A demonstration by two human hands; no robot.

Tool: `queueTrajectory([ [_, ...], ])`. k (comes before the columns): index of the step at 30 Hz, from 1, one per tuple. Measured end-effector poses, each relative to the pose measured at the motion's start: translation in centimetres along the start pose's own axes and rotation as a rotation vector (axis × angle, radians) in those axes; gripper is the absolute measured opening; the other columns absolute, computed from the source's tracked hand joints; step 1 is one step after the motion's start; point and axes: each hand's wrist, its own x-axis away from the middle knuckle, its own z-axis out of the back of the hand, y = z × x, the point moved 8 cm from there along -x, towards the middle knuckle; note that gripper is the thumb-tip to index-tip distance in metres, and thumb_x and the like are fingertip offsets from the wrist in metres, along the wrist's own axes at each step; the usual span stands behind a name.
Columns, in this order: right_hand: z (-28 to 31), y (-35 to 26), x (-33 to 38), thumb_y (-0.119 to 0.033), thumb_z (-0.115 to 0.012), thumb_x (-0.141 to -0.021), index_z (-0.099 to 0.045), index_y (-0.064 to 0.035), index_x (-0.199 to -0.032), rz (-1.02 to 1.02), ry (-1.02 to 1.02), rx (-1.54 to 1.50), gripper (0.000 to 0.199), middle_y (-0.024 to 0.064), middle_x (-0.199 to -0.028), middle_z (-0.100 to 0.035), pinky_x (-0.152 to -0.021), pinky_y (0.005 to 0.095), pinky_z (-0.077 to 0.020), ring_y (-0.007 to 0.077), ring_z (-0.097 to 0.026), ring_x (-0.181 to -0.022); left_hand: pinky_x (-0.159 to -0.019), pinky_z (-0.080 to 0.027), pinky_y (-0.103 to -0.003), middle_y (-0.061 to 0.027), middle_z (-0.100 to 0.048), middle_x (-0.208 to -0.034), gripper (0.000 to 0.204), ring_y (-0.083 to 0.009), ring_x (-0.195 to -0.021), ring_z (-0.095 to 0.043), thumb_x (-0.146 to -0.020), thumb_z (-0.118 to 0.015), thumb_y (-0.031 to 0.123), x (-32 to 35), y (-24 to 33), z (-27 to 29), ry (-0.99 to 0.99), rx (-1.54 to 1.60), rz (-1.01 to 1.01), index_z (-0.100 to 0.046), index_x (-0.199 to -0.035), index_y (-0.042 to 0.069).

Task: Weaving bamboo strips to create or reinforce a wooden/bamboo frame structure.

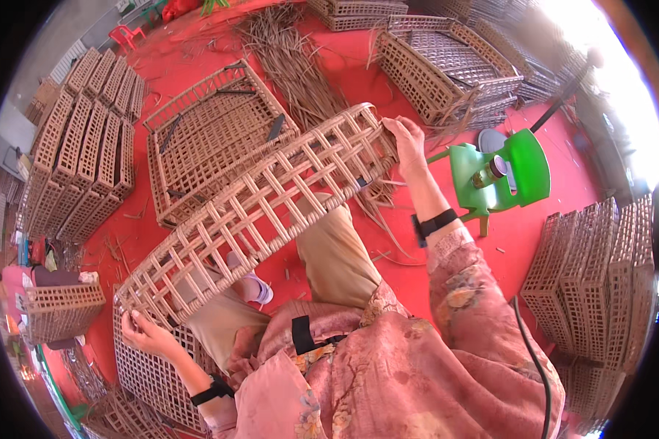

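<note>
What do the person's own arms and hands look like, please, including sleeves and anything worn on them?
The left hand and right hand are without gloves. Each wrist has a black band: left band, right band. The right sleeve is dusty pink with a floral pattern; the left sleeve is pink too. A black cable runs beside the right sleeve.

1. The woven frame (245, 228) bars the way ahead, stretched from left hand (148, 336) to right hand (406, 139).
2. Just past it, a big basket (216, 135) blocks low reaches.
3. I'd say a hand fits over the red floor (509, 245) between green chair (532, 172) and stacked baskets (597, 278).
</note>
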Motion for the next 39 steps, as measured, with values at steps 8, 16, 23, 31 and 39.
queueTrajectory([
  [8, 1.9, 0.0, 5.2, -0.019, -0.074, -0.090, -0.068, -0.0057, -0.089, -0.068, 0.081, -0.201, 0.014, 0.0010, -0.083, -0.069, -0.065, 0.0261, -0.0519, 0.0086, -0.063, -0.072, -0.097, -0.046, -0.038, -0.0179, -0.064, -0.121, 0.040, -0.0278, -0.109, -0.061, -0.102, -0.057, 0.030, -4.4, -3.6, -3.1, -0.176, 0.271, 0.176, -0.060, -0.123, -0.004],
  [16, 5.0, -0.5, 11.4, -0.012, -0.072, -0.093, -0.068, -0.0036, -0.101, 0.014, 0.037, -0.196, 0.012, -0.0007, -0.091, -0.069, -0.072, 0.0222, -0.0503, 0.0059, -0.062, -0.078, -0.102, -0.044, -0.038, -0.0166, -0.063, -0.124, 0.040, -0.0274, -0.115, -0.059, -0.101, -0.059, 0.029, -8.9, -6.0, -8.5, -0.307, 0.317, 0.061, -0.060, -0.124, -0.003],
  [23, 6.9, -7.5, 9.2, -0.007, -0.067, -0.094, -0.069, -0.0008, -0.108, 0.137, -0.144, 0.057, 0.015, 0.0016, -0.090, -0.069, -0.071, 0.0228, -0.0525, 0.0080, -0.064, -0.078, -0.100, -0.044, -0.038, -0.0168, -0.064, -0.124, 0.042, -0.0278, -0.114, -0.059, -0.102, -0.058, 0.033, -8.7, -5.6, -7.3, -0.323, 0.265, 0.071, -0.061, -0.125, -0.002],
  [31, 6.3, -10.7, 10.1, -0.009, -0.067, -0.092, -0.074, -0.0028, -0.106, 0.091, -0.511, 0.709, 0.017, 0.0010, -0.084, -0.068, -0.060, 0.0228, -0.0473, 0.0067, -0.059, -0.066, -0.091, -0.049, -0.041, -0.0179, -0.065, -0.118, 0.043, -0.0309, -0.103, -0.063, -0.099, -0.059, 0.039, -7.9, -2.8, -4.5, -0.194, -0.119, 0.032, -0.066, -0.119, 0.001],
  [39, 5.3, -8.3, 10.8, -0.011, -0.071, -0.087, -0.073, -0.0014, -0.091, -0.074, -0.482, 0.767, 0.011, 0.0002, -0.067, -0.063, -0.055, 0.0240, -0.0450, 0.0060, -0.057, -0.062, -0.084, -0.053, -0.039, -0.0180, -0.060, -0.110, 0.031, -0.0286, -0.094, -0.064, -0.099, -0.064, 0.026, -5.0, 4.0, -2.0, -0.037, 0.082, -0.037, -0.067, -0.114, -0.001],
])
